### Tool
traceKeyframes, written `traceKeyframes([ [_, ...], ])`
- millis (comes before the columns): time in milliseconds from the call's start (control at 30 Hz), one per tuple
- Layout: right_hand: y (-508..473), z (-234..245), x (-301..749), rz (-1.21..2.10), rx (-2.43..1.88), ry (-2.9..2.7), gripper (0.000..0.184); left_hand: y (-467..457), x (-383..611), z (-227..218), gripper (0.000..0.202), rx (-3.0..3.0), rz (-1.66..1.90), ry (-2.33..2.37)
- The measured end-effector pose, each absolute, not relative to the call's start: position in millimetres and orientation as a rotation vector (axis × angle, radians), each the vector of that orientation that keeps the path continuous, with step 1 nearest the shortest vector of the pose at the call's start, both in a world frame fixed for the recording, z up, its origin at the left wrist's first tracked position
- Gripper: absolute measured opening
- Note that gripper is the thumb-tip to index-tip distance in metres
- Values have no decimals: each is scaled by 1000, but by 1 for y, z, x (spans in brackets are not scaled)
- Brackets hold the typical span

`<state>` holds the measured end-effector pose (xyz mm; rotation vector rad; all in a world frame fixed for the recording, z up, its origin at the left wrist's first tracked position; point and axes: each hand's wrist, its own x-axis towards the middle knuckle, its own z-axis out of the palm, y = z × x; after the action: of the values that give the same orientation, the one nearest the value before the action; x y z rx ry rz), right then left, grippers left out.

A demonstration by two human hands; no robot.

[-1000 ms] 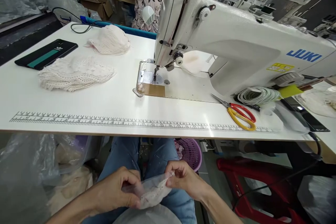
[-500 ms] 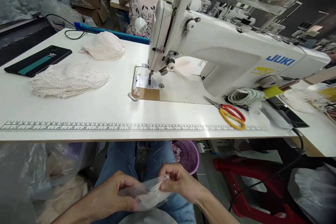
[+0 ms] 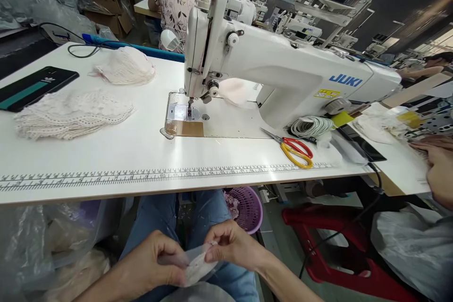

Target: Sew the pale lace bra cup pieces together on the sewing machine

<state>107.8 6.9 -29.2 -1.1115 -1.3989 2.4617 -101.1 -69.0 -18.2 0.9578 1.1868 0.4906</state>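
Observation:
Over my lap, a small white fabric piece (image 3: 198, 268) with sheer material at its edge spans both hands. My left hand (image 3: 161, 262) pinches the sheer left side between thumb and fingers. My right hand (image 3: 230, 250) is closed on the upper right end, thumb on top. Both hands are below the table's front edge. On the table above stands a white sewing machine (image 3: 283, 52) marked JUKI. Left of it lie a fanned stack of eyelet-edged fabric pieces (image 3: 71, 113) and a second cream fabric pile (image 3: 123, 66).
Scissors (image 3: 293, 148) with red and yellow handles lie near the table's front edge, beside a coil of pale cord (image 3: 311, 127). A phone (image 3: 35, 86) is at far left. Below are a purple basket (image 3: 249, 210) and red stool (image 3: 318, 245). Another person's hand (image 3: 440, 170) shows at right.
The view has turned to the right, so the table and machine sit further left, and another person's arm appears at the right. Both hands keep their hold on the fabric with little change.

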Motion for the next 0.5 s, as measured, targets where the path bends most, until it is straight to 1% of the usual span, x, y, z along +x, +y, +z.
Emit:
traceKeyframes([
  [200,6,-24,105,2418,-1123,-1491,41,-67,-91,-19,23,918,503,1208],
  [367,7,-22,110,2452,-1093,-1481,43,-70,-95,-24,22,884,515,1203],
  [500,5,-21,111,2445,-1089,-1511,42,-73,-99,-25,26,912,493,1172],
])
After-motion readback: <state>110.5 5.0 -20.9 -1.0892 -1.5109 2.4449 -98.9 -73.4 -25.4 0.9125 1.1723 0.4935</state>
